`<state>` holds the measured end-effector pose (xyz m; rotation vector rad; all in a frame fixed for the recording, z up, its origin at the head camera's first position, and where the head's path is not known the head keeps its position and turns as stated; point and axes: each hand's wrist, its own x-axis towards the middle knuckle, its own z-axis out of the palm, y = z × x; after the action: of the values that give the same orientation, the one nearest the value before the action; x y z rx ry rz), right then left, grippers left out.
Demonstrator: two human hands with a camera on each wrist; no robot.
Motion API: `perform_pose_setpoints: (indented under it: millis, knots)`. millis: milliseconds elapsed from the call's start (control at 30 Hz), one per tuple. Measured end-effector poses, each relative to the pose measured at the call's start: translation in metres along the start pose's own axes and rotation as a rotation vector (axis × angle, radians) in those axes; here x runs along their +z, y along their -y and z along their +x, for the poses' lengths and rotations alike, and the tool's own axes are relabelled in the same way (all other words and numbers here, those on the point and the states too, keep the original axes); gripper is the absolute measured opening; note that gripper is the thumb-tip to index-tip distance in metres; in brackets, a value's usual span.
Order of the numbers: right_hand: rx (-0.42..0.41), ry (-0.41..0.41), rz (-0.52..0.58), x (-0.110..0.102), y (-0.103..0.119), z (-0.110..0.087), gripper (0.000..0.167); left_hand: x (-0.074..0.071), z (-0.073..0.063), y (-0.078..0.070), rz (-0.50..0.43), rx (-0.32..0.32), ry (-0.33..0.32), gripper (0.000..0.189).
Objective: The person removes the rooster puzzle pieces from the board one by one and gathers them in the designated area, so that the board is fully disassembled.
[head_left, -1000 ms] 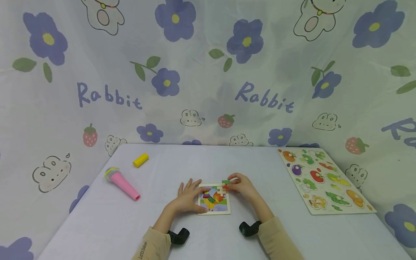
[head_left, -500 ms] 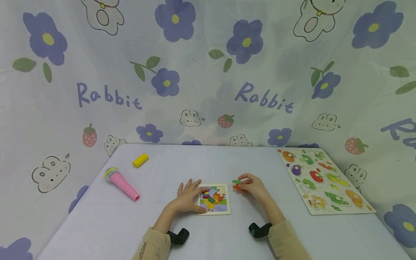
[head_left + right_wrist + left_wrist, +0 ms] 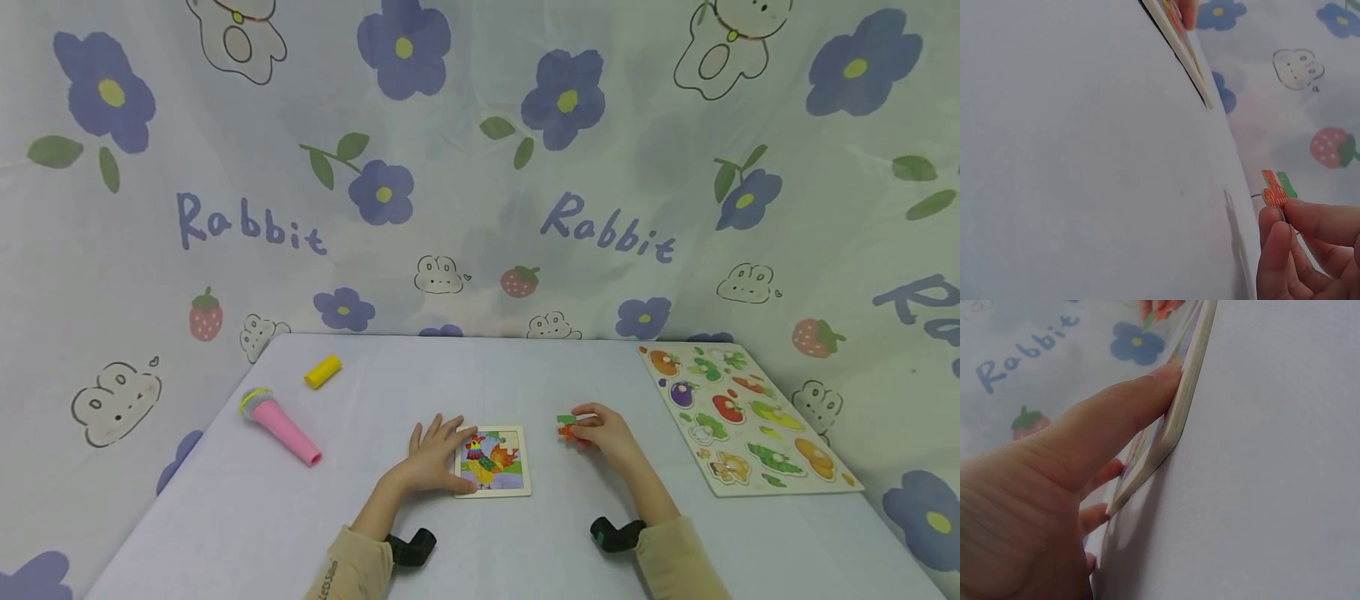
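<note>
A small square jigsaw puzzle [image 3: 495, 462] in a pale wooden frame, with a rooster picture, lies in front of me in the head view. My left hand [image 3: 429, 463] rests at its left side, fingers spread. The thumb presses on the near part of the frame [image 3: 1190, 381], and other fingertips touch its far side. To the right of the puzzle, my right hand [image 3: 609, 432] pinches an orange and green puzzle piece [image 3: 1275, 190] between thumb and fingers. The piece is held above the white table, apart from the frame.
A pink toy microphone [image 3: 283, 427] and a yellow cylinder [image 3: 323, 372] lie on the left of the table. On the right lies a large wooden vegetable puzzle board [image 3: 750, 421]. A printed curtain [image 3: 480, 192] hangs behind the table's far edge.
My right hand has moved right with the puzzle piece, from over the rooster puzzle's upper right corner to beside the frame. The left hand has stayed in place.
</note>
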<state>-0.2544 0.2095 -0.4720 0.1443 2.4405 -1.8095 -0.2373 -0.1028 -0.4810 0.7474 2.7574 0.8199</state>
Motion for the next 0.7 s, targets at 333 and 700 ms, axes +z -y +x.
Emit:
perform_pose_setpoints:
  millis: [333,700]
  knots:
    - [0.016,-0.043,0.035,-0.021,-0.005,-0.007,0.036,0.0,0.0,0.0,0.0,0.0,0.0,0.086]
    - [0.021,-0.089,0.06,-0.038,-0.013,-0.008,0.036,-0.001,0.0,-0.002,0.002,-0.003,-0.001,0.086]
